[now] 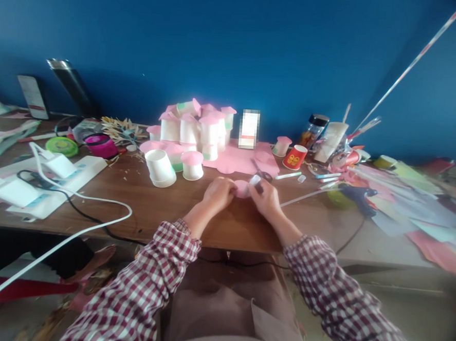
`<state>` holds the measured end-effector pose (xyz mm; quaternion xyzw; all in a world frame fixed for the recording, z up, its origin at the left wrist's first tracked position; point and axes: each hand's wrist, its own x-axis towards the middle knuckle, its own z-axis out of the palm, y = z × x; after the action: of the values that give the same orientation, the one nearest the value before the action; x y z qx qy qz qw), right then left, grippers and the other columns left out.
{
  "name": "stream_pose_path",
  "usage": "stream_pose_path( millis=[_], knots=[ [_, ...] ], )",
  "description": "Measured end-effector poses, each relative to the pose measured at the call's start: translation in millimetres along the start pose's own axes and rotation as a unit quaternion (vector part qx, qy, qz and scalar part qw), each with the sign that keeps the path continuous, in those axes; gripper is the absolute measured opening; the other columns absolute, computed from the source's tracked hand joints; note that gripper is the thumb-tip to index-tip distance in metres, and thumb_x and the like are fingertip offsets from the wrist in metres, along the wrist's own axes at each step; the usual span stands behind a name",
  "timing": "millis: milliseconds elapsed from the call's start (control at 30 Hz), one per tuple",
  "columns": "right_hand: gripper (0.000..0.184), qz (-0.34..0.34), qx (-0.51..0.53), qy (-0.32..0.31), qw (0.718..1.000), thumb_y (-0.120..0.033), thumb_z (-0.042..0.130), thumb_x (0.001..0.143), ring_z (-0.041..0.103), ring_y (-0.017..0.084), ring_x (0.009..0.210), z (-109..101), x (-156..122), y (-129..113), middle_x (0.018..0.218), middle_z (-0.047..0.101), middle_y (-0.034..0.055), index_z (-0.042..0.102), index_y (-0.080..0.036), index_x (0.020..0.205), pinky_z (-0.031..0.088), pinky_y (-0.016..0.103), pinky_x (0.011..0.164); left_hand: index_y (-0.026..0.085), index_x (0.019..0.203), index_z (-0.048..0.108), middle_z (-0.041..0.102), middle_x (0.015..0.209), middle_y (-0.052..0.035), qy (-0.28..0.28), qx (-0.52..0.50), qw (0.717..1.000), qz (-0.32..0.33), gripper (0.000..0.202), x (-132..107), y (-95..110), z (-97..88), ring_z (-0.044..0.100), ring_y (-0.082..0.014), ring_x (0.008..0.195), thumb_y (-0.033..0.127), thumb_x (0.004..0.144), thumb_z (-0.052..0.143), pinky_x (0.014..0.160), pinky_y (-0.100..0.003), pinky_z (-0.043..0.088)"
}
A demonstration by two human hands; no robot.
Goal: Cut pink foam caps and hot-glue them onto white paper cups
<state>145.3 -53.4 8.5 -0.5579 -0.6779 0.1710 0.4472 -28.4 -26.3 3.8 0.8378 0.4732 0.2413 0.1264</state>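
Note:
Between my two hands, just above the table's front half, is a small round piece of pink paper (242,189). My left hand (218,194) pinches its left edge with thumb and fingers. On the opposite edge, my right hand (268,197) is closed, and a small white object (254,180) shows at its fingertips, too blurred to name. Scissors (265,176) lie right behind my right hand on a pink paper sheet (232,158). To the left stand a white paper cup (160,169) and a cup with a pink paper top (192,167).
Several pink-topped white cups (190,129) are stacked at the back. A red paper cup (294,157), markers (288,176) and a blue glue gun (360,196) lie right, beside paper scraps (414,213). A power strip (60,188) with a white cable (98,199) occupies the left.

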Motion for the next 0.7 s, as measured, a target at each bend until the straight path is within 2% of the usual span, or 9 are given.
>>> stream_pose_path(
  millis=[133,333,400,600,700],
  knots=[
    [0.022,-0.003,0.000,0.001,1.000,-0.036,0.054,0.081,0.060,0.016,0.062,1,-1,0,0.070,0.066,0.0031,0.063,-0.017,0.084,0.046,0.024,0.061,0.020,0.071,0.071,0.069,0.082,-0.0052,-0.008,0.004,1.000,0.002,0.021,1,1,-0.9,0.061,-0.0198,0.085,0.019,0.080,0.051,0.083,-0.030,0.046],
    [0.019,-0.051,-0.080,-0.059,0.994,-0.034,0.056,0.079,0.056,0.015,0.060,4,0,2,0.070,0.064,0.0031,0.062,-0.016,0.079,0.042,0.025,0.059,0.021,0.079,0.072,0.070,0.089,-0.0056,0.012,-0.001,1.000,0.005,0.020,1,1,1.3,0.061,-0.0204,0.093,0.019,0.079,0.052,0.089,-0.030,0.044],
    [0.021,-0.033,-0.069,-0.045,0.996,-0.036,0.056,0.079,0.055,0.015,0.059,2,0,0,0.067,0.063,0.0031,0.062,-0.016,0.077,0.042,0.025,0.058,0.020,0.078,0.072,0.070,0.088,-0.0058,0.009,0.000,1.000,0.003,0.020,1,1,0.9,0.061,-0.0203,0.091,0.019,0.079,0.052,0.088,-0.030,0.044],
    [0.025,0.017,0.049,0.037,0.998,-0.037,0.053,0.082,0.061,0.016,0.067,-4,-2,-8,0.074,0.069,0.0040,0.064,-0.015,0.087,0.047,0.024,0.064,0.018,0.068,0.069,0.068,0.078,-0.0065,-0.010,0.009,1.000,0.000,0.020,1,1,-2.1,0.060,-0.0203,0.081,0.019,0.078,0.052,0.081,-0.031,0.045],
    [0.024,0.006,0.049,0.021,0.999,-0.036,0.053,0.082,0.061,0.015,0.066,-1,-1,-7,0.075,0.069,0.0044,0.064,-0.015,0.089,0.046,0.024,0.065,0.018,0.070,0.070,0.069,0.079,-0.0069,-0.007,0.009,1.000,0.002,0.019,1,1,-1.6,0.061,-0.0204,0.083,0.018,0.078,0.052,0.082,-0.031,0.045]
  ],
)
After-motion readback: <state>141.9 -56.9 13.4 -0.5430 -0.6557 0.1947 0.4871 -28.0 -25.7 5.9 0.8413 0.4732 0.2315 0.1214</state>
